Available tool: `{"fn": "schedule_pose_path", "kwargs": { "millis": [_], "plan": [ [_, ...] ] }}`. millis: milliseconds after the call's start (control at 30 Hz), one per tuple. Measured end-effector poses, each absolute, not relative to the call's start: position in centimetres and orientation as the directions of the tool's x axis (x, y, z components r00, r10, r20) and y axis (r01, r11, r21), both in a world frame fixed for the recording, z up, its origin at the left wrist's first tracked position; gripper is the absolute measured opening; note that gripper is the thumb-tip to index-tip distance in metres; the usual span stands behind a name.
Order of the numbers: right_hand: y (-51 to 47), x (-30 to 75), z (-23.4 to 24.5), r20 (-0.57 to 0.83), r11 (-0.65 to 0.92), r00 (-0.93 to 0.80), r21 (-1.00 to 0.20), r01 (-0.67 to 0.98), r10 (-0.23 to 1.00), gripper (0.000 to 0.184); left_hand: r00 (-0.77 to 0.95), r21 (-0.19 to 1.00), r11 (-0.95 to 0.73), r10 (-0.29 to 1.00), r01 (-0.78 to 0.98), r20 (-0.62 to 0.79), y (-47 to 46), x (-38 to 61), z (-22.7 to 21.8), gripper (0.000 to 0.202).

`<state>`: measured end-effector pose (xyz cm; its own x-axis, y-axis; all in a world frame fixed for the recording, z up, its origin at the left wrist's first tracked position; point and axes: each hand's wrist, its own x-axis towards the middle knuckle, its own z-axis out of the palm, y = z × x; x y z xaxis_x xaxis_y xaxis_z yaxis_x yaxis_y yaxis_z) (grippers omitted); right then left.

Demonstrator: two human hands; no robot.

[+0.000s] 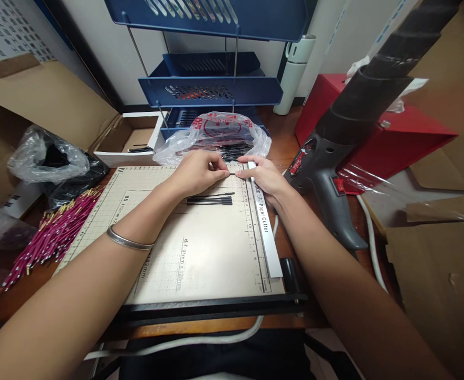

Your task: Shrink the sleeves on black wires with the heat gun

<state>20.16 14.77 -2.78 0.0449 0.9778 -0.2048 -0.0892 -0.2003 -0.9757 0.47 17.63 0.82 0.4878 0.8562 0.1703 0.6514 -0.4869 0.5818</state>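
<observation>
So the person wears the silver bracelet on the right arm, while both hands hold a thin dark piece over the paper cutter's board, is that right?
Not quite: the head view shows the silver bracelet on the left arm. The rest holds: the left hand and right hand hold a thin dark piece over the paper cutter's board.

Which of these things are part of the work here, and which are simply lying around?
Apparently in use:
- pinched black piece
- black strips
- paper cutter beneath
- clear plastic bag

Probably just lying about:
- pale bottle
- red box
- magenta cords
- blue trays
</observation>
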Motion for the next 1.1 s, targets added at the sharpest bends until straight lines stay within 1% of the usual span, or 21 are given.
{"fn": "schedule_pose_path", "kwargs": {
  "millis": [133,267,400,500,567,733,900,1100],
  "plan": [
    [14.9,20.2,-2.8,-0.218,-0.213,0.045,-0.972,-0.098,0.975,0.051,0.464,0.616,-0.455,0.871,0.643,0.159,17.6,0.5,0.8,0.017],
    [14.9,20.1,-3.0,-0.210,-0.202,0.051,-0.972,-0.123,0.976,0.052,0.433,0.689,-0.403,0.890,0.602,0.143,17.5,0.5,0.8,0.017],
    [15.0,20.2,-3.2,-0.191,-0.183,0.057,-0.975,-0.122,0.980,0.051,0.377,0.737,-0.382,0.907,0.557,0.185,17.5,0.3,0.7,0.020],
    [15.0,20.2,-3.2,-0.194,-0.187,0.052,-0.975,-0.120,0.980,0.052,0.368,0.699,-0.427,0.897,0.573,0.246,17.8,-0.1,0.6,0.021],
    [14.9,20.3,-3.2,-0.188,-0.181,0.054,-0.977,-0.117,0.981,0.052,0.409,0.663,-0.471,0.874,0.582,0.262,17.9,-0.4,0.5,0.020],
    [14.9,20.4,-3.2,-0.190,-0.184,0.048,-0.976,-0.113,0.981,0.052,0.506,0.631,-0.513,0.836,0.582,0.213,17.9,-1.0,0.7,0.019],
    [14.9,20.4,-3.3,-0.174,-0.169,0.050,-0.981,-0.100,0.983,0.052,0.528,0.580,-0.530,0.827,0.619,0.192,18.0,-1.2,0.9,0.019],
    [14.7,20.3,-3.1,-0.203,-0.196,0.053,-0.975,-0.106,0.978,0.052,0.542,0.556,-0.547,0.818,0.626,0.194,18.1,-1.1,0.8,0.021]
  ]
}}
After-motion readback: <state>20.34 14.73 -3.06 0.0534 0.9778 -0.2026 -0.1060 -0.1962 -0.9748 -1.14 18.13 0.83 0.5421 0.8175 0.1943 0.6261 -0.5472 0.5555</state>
